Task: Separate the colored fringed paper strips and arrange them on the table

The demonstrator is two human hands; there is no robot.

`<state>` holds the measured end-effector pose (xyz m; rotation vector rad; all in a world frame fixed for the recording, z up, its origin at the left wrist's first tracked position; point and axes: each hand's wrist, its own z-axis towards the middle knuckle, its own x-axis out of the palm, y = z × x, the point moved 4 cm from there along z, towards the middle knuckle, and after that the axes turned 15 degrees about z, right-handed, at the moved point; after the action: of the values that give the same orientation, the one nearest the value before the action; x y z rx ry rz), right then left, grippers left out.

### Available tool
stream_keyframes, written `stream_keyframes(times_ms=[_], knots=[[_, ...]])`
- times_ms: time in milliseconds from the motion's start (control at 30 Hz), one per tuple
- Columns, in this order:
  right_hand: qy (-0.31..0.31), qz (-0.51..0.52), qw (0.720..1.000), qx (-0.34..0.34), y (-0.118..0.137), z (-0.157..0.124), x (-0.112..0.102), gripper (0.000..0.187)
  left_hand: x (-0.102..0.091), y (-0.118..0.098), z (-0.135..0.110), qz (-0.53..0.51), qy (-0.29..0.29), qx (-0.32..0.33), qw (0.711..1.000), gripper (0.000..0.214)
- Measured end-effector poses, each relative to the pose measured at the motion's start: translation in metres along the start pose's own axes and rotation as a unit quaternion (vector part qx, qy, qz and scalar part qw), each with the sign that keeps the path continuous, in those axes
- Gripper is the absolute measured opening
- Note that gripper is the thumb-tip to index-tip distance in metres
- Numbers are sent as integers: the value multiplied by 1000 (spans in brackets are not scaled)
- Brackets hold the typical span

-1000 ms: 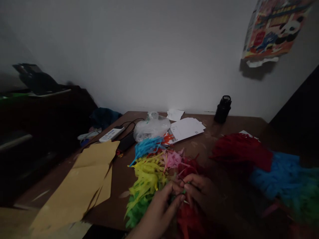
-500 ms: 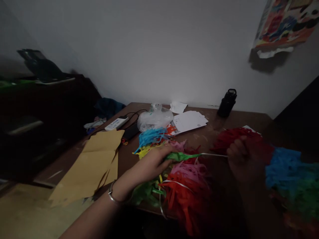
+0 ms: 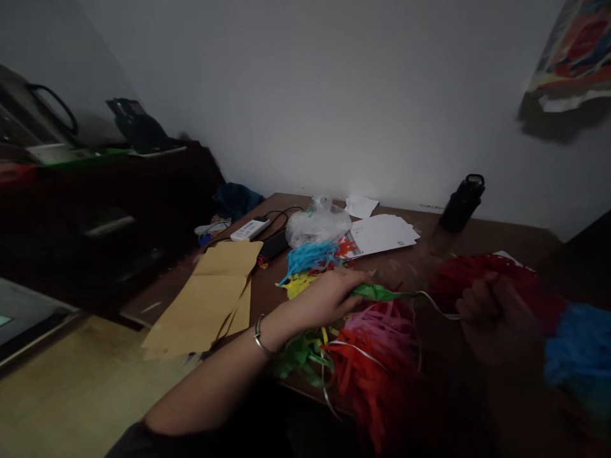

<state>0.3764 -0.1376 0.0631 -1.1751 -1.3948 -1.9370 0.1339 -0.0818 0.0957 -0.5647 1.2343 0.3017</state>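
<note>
Over the middle of the table, my left hand is closed on a twisted green paper tassel. From the tassel's tip a white string, now slack and curved, runs right to my right hand, whose fingers are pinched around its end. Beneath and in front of my left hand lie pink paper tassels, red ones and green ones. Blue tassels and yellow ones lie behind it. Dark red tassels and blue tassels lie around my right hand.
Brown paper sheets overhang the table's left edge. Toward the wall are a power strip, a clear plastic bag, white cards and a black bottle. A dark cabinet stands at left.
The string between my hands has gone from straight and taut to slack and curved. The view has turned left, so everything sits further right.
</note>
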Motion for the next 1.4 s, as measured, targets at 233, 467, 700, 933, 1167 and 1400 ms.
stream_keyframes(times_ms=[233,467,700,933,1167,1400], knots=[[11,-34,999,13,-4,-1,1,18,4,-1,6,6,4,4,1000,32],[-1,-43,999,13,-7,0,-1,15,3,4,5,4,11,7,1000,32],[16,-44,999,20,-10,1,-2,22,2,5,3,4,10,-1,1000,34],[14,-48,999,17,-9,2,-5,19,2,15,-4,6,4,-5,1000,36],[26,-54,998,22,-12,1,-4,22,1,22,-10,15,-5,-10,1000,34],[26,-46,998,25,-15,1,-4,22,-1,23,-10,3,-12,-7,1000,30]])
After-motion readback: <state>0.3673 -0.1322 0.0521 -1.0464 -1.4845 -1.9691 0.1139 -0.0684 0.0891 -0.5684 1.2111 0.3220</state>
